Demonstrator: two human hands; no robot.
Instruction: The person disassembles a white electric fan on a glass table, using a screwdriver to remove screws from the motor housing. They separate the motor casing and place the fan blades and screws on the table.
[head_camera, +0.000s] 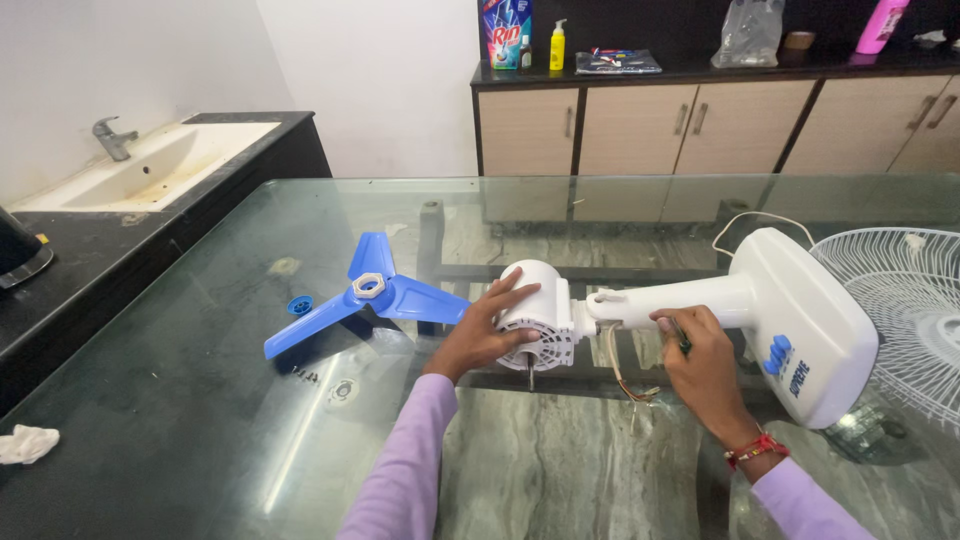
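Observation:
A white table fan lies on its side on the glass table. My left hand rests spread over its white motor housing. My right hand is closed around a thin dark tool just below the white neck. Loose wires hang under the neck. The fan's white base, with blue buttons, points right. A blue three-blade propeller lies left of the motor, apart from it. A small blue cap sits beside the blades.
A white wire fan guard lies at the table's right edge. A crumpled white cloth is at the near left. A sink with tap stands at the left. A cabinet behind carries bottles and packets.

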